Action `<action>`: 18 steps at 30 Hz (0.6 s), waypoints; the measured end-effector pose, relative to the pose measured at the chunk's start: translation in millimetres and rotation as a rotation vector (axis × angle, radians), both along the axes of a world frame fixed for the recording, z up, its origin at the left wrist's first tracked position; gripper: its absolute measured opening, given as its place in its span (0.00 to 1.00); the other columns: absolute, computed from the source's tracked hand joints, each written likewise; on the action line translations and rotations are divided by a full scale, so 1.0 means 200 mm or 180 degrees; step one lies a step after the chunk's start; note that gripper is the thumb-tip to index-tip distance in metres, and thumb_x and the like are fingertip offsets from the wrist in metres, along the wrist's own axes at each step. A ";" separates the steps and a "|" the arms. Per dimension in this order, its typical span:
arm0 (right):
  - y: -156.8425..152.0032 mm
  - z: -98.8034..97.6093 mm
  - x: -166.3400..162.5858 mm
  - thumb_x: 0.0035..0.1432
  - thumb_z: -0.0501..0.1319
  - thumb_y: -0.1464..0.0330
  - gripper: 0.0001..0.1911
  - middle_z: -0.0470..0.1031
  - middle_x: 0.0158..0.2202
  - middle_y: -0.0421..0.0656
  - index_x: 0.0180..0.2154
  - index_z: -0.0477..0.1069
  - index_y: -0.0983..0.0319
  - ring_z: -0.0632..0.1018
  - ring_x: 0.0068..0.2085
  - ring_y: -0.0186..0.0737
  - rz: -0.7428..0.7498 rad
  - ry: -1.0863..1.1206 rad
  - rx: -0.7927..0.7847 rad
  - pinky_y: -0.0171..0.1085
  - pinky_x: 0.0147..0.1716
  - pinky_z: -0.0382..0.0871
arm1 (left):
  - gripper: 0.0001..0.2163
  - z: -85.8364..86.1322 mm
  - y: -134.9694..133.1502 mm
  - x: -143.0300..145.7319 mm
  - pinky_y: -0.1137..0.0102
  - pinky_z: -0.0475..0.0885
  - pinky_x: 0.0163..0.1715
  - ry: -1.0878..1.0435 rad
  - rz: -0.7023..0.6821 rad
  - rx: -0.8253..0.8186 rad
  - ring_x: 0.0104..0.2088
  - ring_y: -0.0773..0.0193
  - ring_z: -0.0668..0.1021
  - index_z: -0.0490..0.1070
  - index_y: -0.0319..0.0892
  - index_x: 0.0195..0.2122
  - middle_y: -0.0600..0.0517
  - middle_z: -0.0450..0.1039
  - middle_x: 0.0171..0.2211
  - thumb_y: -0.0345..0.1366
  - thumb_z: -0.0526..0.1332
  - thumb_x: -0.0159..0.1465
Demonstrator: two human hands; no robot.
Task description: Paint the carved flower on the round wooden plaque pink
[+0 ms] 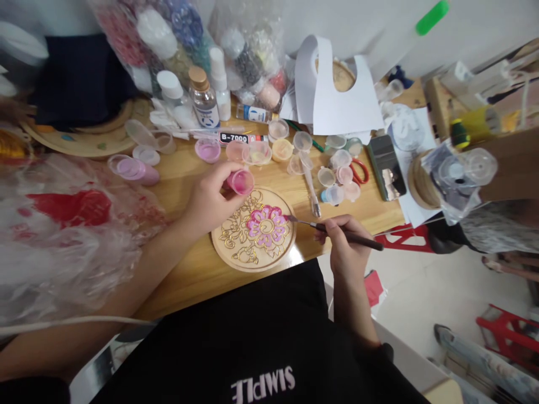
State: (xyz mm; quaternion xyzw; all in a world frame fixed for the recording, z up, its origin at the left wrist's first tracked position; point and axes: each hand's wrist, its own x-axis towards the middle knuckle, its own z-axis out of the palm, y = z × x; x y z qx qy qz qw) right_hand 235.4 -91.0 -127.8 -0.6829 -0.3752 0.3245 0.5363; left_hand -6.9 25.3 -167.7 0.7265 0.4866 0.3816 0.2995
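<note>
A round wooden plaque (236, 259) with gold raised outlines lies on the table near its front edge. Its central flower (266, 225) is coloured in pale and deep pink. Over the plaque's upper left rim, my left hand (213, 196) is closed round a small cup of pink paint (242, 182), tilted toward me. My right hand (343, 241) grips the dark handle of a paintbrush (353, 237). The brush tip is at the right petals of the flower; whether it touches is too small to tell.
Small paint cups (282, 149) stand behind the plaque, with a glue tube (240, 137) and bottles (204, 98) beyond. Red-handled scissors (360, 171) and a phone (386, 168) lie to the right. Crumpled plastic bags (63, 241) cover the left side. Another person (505, 219) is at the far right.
</note>
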 end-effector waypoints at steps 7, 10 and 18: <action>-0.01 0.00 0.02 0.57 0.72 0.65 0.10 0.79 0.19 0.36 0.25 0.77 0.58 0.77 0.20 0.35 -0.0024 -0.0039 -0.0045 0.34 0.21 0.71 | 0.08 0.01 0.00 0.00 0.69 0.80 0.41 0.0045 -0.0012 -0.0066 0.38 0.61 0.82 0.76 0.44 0.42 0.50 0.83 0.41 0.31 0.69 0.62; -0.02 0.00 0.03 0.56 0.71 0.65 0.10 0.79 0.19 0.36 0.24 0.76 0.58 0.76 0.19 0.36 -0.0002 -0.0077 -0.0109 0.34 0.20 0.71 | 0.08 0.01 0.00 0.00 0.68 0.80 0.43 0.0064 -0.0017 -0.0066 0.39 0.60 0.82 0.76 0.44 0.42 0.50 0.83 0.41 0.32 0.69 0.63; -0.02 -0.01 0.03 0.56 0.71 0.65 0.10 0.78 0.19 0.36 0.25 0.77 0.58 0.77 0.20 0.35 -0.0014 -0.0036 -0.0021 0.33 0.20 0.71 | 0.09 0.00 0.00 0.00 0.68 0.81 0.42 0.0076 -0.0033 -0.0116 0.39 0.60 0.82 0.77 0.44 0.44 0.50 0.83 0.41 0.32 0.70 0.62</action>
